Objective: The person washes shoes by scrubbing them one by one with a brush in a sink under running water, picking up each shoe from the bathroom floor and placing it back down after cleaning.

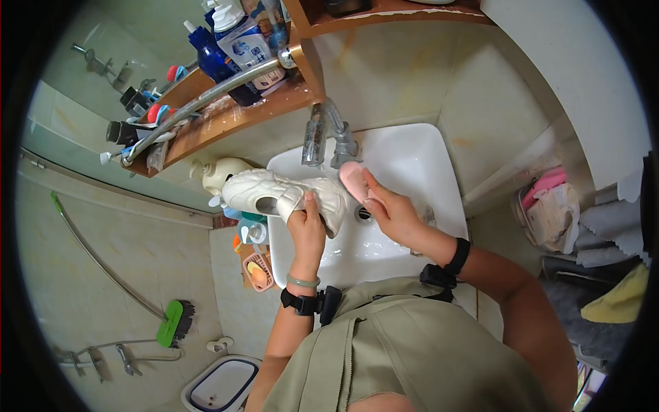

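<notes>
Here, the left hand [307, 237] grips a white shoe [292, 188], the inward-angled right hand [398, 217] a pink object [353, 182].

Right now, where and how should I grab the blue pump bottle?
Probably the blue pump bottle's upper body, just below the pump, coming from the picture's left: the metal rail crosses lower down, and a white-capped bottle crowds its right. Your left hand holds the white shoe, your right hand a pink item; free one first.

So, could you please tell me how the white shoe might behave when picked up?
The white shoe probably flexes in the left hand, as its surface looks soft and wrinkled. It is probably light for its size, given its hollow opening.
</notes>
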Action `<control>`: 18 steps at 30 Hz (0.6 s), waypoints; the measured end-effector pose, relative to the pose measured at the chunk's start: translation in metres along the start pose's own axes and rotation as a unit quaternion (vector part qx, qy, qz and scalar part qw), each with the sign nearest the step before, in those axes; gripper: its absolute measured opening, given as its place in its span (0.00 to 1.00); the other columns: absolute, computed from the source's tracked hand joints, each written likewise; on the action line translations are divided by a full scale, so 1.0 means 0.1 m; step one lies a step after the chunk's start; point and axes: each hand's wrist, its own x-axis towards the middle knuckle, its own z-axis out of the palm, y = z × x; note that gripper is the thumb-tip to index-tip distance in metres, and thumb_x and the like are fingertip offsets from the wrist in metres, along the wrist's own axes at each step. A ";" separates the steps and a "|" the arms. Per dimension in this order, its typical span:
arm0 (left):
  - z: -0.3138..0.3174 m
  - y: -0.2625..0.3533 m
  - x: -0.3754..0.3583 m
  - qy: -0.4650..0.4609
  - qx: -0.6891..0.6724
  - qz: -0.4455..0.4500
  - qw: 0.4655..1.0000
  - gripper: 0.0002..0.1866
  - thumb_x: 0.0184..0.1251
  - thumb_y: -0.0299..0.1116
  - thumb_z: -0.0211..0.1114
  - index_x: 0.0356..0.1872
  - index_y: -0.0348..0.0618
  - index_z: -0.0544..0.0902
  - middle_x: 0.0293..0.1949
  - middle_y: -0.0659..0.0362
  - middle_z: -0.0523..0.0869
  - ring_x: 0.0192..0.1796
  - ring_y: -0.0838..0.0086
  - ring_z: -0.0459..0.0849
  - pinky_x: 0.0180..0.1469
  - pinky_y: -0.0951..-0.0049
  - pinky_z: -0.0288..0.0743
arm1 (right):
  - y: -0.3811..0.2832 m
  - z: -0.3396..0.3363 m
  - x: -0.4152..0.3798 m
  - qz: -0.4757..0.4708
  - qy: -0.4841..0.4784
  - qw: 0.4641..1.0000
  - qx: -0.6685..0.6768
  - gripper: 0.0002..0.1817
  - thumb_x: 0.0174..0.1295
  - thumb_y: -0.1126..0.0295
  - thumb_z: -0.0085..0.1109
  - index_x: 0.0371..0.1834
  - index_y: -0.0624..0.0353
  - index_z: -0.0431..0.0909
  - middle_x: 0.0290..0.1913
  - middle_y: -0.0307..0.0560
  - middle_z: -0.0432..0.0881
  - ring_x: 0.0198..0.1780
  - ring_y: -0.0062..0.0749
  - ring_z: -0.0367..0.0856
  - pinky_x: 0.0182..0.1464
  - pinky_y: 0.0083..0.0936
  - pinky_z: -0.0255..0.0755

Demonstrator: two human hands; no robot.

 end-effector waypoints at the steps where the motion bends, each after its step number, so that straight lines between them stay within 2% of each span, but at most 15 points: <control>1: 0.02 0.01 0.00 -0.004 -0.003 -0.004 1.000 0.28 0.75 0.46 0.52 0.17 0.35 0.74 0.14 0.62 0.72 0.18 0.79 0.66 0.21 0.71 0.60 | -0.02 0.00 0.00 -0.029 -0.005 1.000 -0.010 0.35 0.66 0.69 0.52 0.75 0.51 0.51 0.38 0.65 0.81 0.37 0.54 0.82 0.42 0.36 0.74; 5: 0.06 0.01 -0.02 -0.015 -0.015 -0.036 0.999 0.25 0.74 0.44 0.55 0.19 0.35 0.74 0.14 0.63 0.72 0.17 0.80 0.66 0.19 0.72 0.58 | 0.12 0.02 -0.12 -0.038 -0.049 0.997 -0.046 0.35 0.65 0.71 0.52 0.75 0.51 0.51 0.36 0.65 0.80 0.35 0.56 0.81 0.41 0.39 0.73; 7: 0.09 0.04 -0.06 -0.017 0.058 0.018 0.998 0.20 0.72 0.40 0.59 0.22 0.35 0.74 0.15 0.64 0.73 0.17 0.81 0.66 0.18 0.72 0.57 | 0.18 -0.02 -0.21 -0.059 -0.028 0.997 -0.028 0.35 0.64 0.71 0.52 0.75 0.51 0.52 0.33 0.63 0.79 0.33 0.57 0.79 0.39 0.41 0.73; 8: 0.09 0.06 -0.10 -0.042 0.053 0.007 0.998 0.13 0.70 0.36 0.63 0.30 0.36 0.78 0.21 0.67 0.75 0.22 0.84 0.68 0.22 0.78 0.60 | 0.22 -0.02 -0.19 -0.059 -0.028 0.997 -0.028 0.35 0.64 0.71 0.52 0.75 0.51 0.52 0.33 0.63 0.79 0.33 0.57 0.79 0.39 0.41 0.73; 9: 0.10 0.04 -0.10 -0.044 0.054 0.006 0.998 0.13 0.70 0.36 0.63 0.30 0.36 0.78 0.21 0.67 0.75 0.22 0.84 0.68 0.22 0.78 0.60 | 0.17 -0.07 -0.15 -0.065 -0.009 0.997 -0.030 0.34 0.65 0.71 0.52 0.75 0.50 0.52 0.32 0.63 0.79 0.33 0.57 0.79 0.39 0.42 0.73; 12: 0.17 -0.04 -0.11 -0.106 -0.021 -0.027 0.994 0.11 0.67 0.34 0.65 0.35 0.35 0.78 0.26 0.65 0.78 0.25 0.84 0.71 0.25 0.80 0.63 | 0.00 -0.14 0.02 -0.071 0.000 0.996 -0.047 0.34 0.65 0.70 0.52 0.75 0.48 0.54 0.32 0.62 0.79 0.33 0.58 0.79 0.39 0.43 0.73; 14: 0.22 -0.07 -0.16 -0.096 -0.062 0.014 0.993 0.10 0.66 0.32 0.66 0.37 0.34 0.79 0.29 0.65 0.79 0.27 0.84 0.72 0.27 0.81 0.65 | -0.11 -0.13 0.13 -0.074 -0.010 0.996 -0.058 0.33 0.65 0.70 0.52 0.74 0.47 0.54 0.33 0.62 0.79 0.34 0.58 0.79 0.39 0.43 0.73; 16: 0.18 -0.17 -0.11 -0.099 -0.043 0.006 0.994 0.10 0.66 0.32 0.66 0.37 0.33 0.78 0.28 0.64 0.79 0.27 0.84 0.73 0.27 0.81 0.65 | -0.17 -0.12 0.18 -0.040 -0.050 0.995 -0.079 0.34 0.65 0.72 0.53 0.74 0.48 0.54 0.39 0.63 0.80 0.37 0.53 0.81 0.43 0.34 0.74; 18: 0.11 -0.19 -0.10 -0.094 -0.025 -0.003 0.995 0.10 0.66 0.31 0.66 0.38 0.33 0.78 0.28 0.64 0.80 0.27 0.84 0.73 0.27 0.81 0.65 | -0.10 -0.14 0.05 -0.030 -0.074 0.993 -0.083 0.34 0.65 0.72 0.53 0.74 0.48 0.54 0.40 0.63 0.80 0.37 0.53 0.81 0.43 0.33 0.74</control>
